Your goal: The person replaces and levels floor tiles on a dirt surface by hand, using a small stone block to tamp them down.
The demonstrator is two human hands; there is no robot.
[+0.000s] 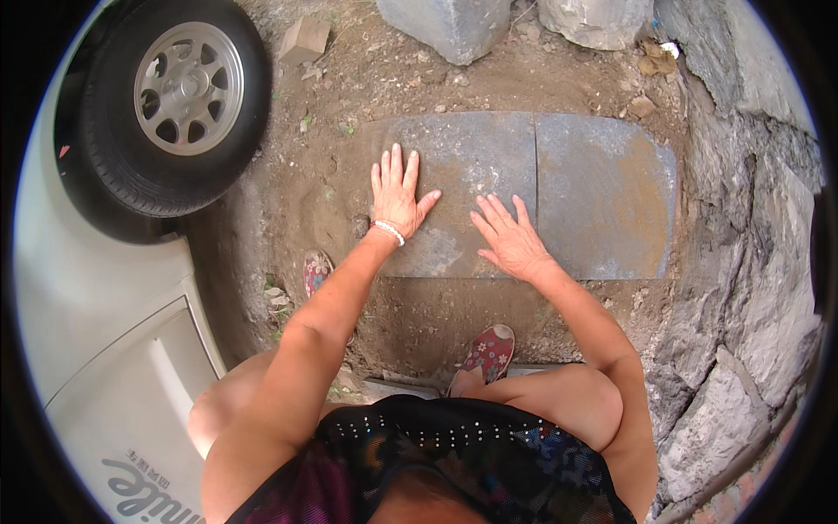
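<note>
From my end, I see the left slab lying flat on the dirt in front of the person, its left part dusted with soil. Both hands are over it. The left hand is palm down near its left side, fingers and thumb spread, gripping nothing. The right hand is nearer the seam, fingers fanned and slightly bent, also empty; I can't tell whether that palm is pressing or just above the surface.

I'd judge the step in hand to be handwork on the slab's face, perhaps pressing or brushing. More of it would call for flat, even palms; shifting the slab would call for fingers at an edge.

The right slab sits just beside it. Farther out are a shoe below, big stones above, a rock wall right, and a wheel upper left.
</note>
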